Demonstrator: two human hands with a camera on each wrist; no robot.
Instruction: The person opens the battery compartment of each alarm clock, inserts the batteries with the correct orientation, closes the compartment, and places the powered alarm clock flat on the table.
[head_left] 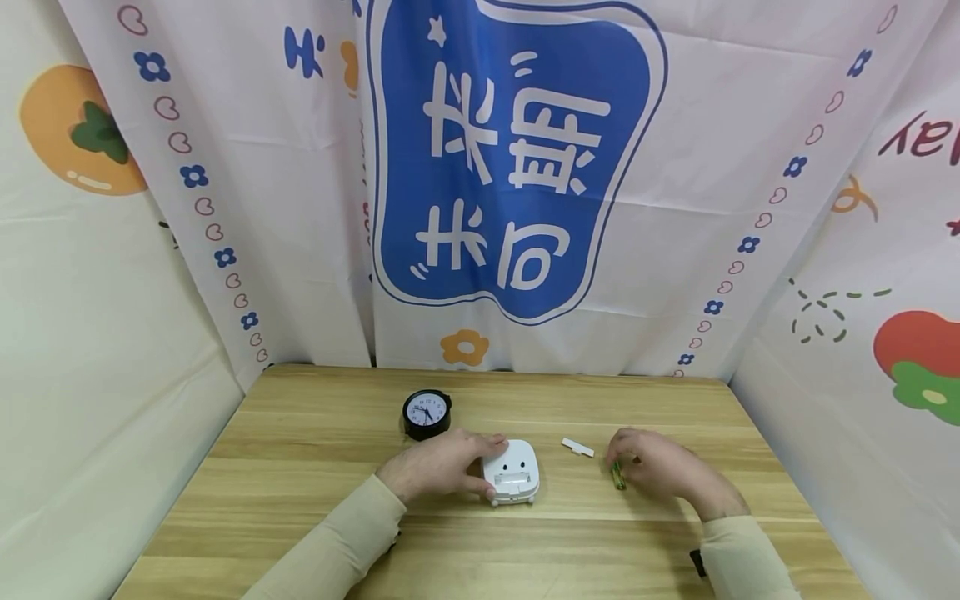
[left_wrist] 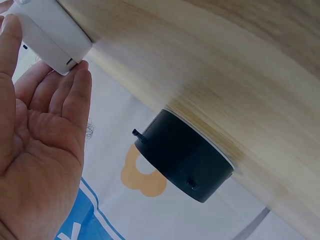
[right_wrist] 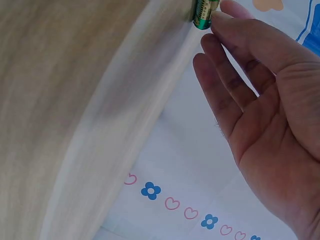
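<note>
On the table lies a small white rounded-square device (head_left: 511, 472) with little feet, two dark spots and an uncovered battery slot. My left hand (head_left: 447, 464) grips its left side, thumb near the front edge and fingers at the back; the left wrist view shows the fingers against the device's casing (left_wrist: 52, 35). To the right, the fingers of my right hand (head_left: 667, 469) pinch a green battery (right_wrist: 204, 14) at the table surface. Whether a second battery lies under that hand, I cannot tell. A narrow white battery cover (head_left: 577, 447) lies between the device and my right hand.
A round black clock (head_left: 427, 414) with a white dial stands behind my left hand. The wooden table (head_left: 315, 433) ends at a printed white curtain (head_left: 697, 208) at the back, with more cloth at both sides.
</note>
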